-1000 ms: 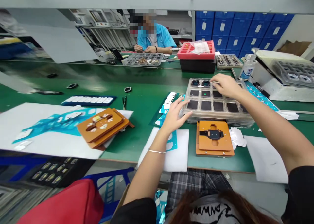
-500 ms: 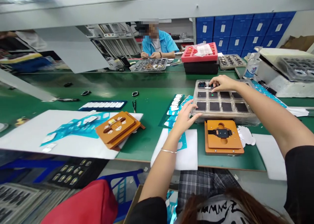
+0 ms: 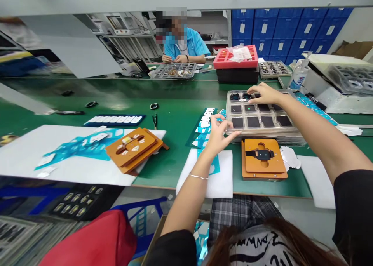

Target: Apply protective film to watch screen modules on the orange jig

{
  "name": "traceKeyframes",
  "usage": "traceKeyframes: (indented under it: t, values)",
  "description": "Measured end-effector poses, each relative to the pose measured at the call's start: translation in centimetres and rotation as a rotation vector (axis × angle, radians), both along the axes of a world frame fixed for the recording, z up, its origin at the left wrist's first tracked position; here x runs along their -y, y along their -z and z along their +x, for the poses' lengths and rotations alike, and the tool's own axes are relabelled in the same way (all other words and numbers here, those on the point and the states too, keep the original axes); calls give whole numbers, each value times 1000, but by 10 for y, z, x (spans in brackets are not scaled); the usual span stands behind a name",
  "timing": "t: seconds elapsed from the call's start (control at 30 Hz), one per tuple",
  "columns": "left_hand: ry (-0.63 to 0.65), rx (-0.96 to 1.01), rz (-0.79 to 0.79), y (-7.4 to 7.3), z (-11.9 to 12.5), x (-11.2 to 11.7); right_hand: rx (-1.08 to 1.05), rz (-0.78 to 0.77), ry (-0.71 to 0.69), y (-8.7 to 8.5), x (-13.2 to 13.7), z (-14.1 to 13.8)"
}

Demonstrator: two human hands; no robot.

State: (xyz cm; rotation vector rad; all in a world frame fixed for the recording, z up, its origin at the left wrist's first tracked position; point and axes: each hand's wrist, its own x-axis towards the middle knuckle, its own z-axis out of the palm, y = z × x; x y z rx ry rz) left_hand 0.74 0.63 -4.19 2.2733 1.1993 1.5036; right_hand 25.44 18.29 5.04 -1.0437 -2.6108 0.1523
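The clear plastic tray (image 3: 260, 129), rectangular and divided into pockets, lies flat on top of similar stacked trays (image 3: 291, 139) upon the green table (image 3: 171, 157), just behind the orange square fixture (image 3: 264, 168). Dark square pads (image 3: 252, 122) show in its pockets; black frame-like pieces (image 3: 234, 97) sit at back left. Its long axis runs left to right, one long side facing the person. The left hand (image 3: 218, 136) is at the near left corner, thumb and fingers apart. The right hand (image 3: 264, 94) is above the back row, fingers bent narrow; whether they hold a piece, I cannot tell.
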Motion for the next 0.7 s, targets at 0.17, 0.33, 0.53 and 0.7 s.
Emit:
traceKeyframes:
  t: [0.17, 0.33, 0.53, 0.7]
  values:
    - [-2, -9, 27, 2, -1, -2, 66, 6, -18, -5, 1, -14]
    - [-25, -10, 51, 2, -2, -3, 49, 47, 9, -7, 9, -17]
    - [-41, 19, 41, 1, -4, -3, -84, 70, 73, -19, 14, -23]
    - [-50, -3, -57, -3, -4, 1, -463, -7, -7, -40, 79, -13]
